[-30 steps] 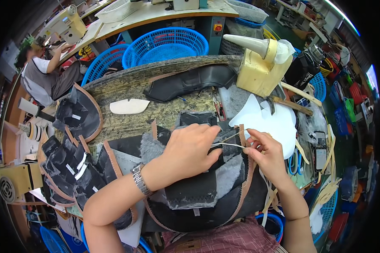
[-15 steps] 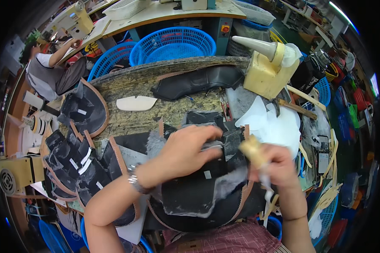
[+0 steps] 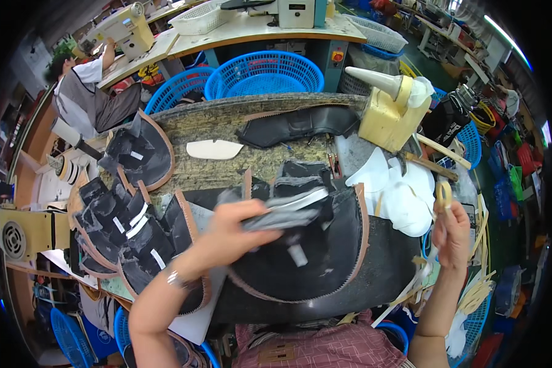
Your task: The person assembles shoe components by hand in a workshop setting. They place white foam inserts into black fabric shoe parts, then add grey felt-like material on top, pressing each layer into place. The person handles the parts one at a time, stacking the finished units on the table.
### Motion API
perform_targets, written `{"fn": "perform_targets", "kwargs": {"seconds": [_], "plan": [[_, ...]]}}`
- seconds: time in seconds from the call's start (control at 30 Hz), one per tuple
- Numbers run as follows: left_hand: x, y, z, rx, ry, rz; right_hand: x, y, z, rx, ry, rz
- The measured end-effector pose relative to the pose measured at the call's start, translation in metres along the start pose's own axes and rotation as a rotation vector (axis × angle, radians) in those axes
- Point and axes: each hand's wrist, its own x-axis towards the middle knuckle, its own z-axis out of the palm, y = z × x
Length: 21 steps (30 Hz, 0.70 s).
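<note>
My left hand (image 3: 236, 228) is closed around a folded grey-black leather flap (image 3: 288, 211) with a pale edge, thumb below and fingers above. The flap is part of, or lies over, a black leather piece (image 3: 306, 276) with a brown toothed border and a small white tab, in front of me; which of the two, I cannot tell. Off to the right, my right hand (image 3: 452, 238) is raised, pinching a yellowish tape roll (image 3: 443, 195). A pale strip (image 3: 424, 270) hangs near that hand.
More black leather pieces (image 3: 138, 236) overlap at left. Beyond lie a cream-coloured flat piece (image 3: 214, 149) and a long black leather part (image 3: 300, 126). A yellow block with a grey cone (image 3: 389, 119), a hammer (image 3: 432, 165) and white pieces (image 3: 408, 208) stand or lie right.
My right hand has moved right and up with the tape roll, away from the leather. My left hand has shifted left and lifted the flap, folding it back.
</note>
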Motion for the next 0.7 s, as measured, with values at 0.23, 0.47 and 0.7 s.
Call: {"fn": "perform_targets", "kwargs": {"seconds": [0.23,0.47,0.7], "plan": [[-0.137,-0.008,-0.146,-0.196,0.581,-0.182,-0.015,-0.021,-0.08,-0.383,0.393,-0.599],[-0.031,0.008,-0.04,0.272,0.463,0.033,-0.045,-0.077,-0.049,0.503,-0.348,-0.477],[0.044,-0.057,0.069,0.356,0.344,-0.043,-0.026,-0.019,0.056,-0.145,-0.32,0.146]]}}
